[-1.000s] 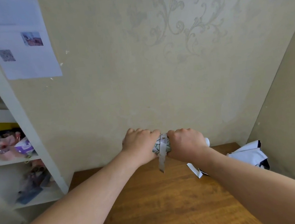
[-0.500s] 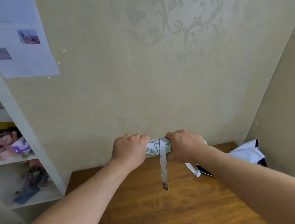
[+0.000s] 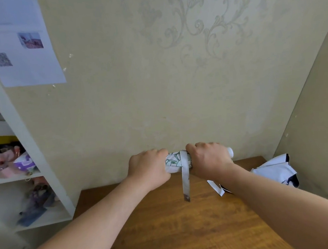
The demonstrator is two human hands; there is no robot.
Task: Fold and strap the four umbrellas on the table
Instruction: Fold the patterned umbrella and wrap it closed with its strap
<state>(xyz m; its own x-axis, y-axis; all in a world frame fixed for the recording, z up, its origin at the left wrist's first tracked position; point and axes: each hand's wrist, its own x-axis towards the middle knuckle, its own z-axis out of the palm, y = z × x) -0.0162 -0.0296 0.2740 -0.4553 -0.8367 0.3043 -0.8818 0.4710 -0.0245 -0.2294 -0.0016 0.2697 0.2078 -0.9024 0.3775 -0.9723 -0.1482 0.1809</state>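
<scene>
Head view. Both hands are raised over the far edge of the wooden table (image 3: 168, 233), just below centre frame, and hold a folded umbrella (image 3: 175, 162) level, lying left to right. Left hand (image 3: 149, 166) is clenched around the left end of the roll, knuckles up. Right hand (image 3: 208, 159) is clenched around the right part; a white tip (image 3: 230, 152) of the umbrella sticks out past it on the right. Between the two fists only a short piece of white fabric with green print shows. The strap (image 3: 185, 177) hangs loose from that piece, straight down, its end hanging free over the tabletop.

Surroundings: a second umbrella (image 3: 278, 171), white and dark, lies crumpled and unfolded at the table's far right corner, partly hidden behind the right forearm; a white flap of it shows left of the arm. White shelf unit (image 3: 33, 155) at left frame, holding blurred pink and purple items. Printed sheet (image 3: 19, 47) pinned on the wall, upper left. Beige wall (image 3: 174, 73) with scroll pattern fills the upper frame.
</scene>
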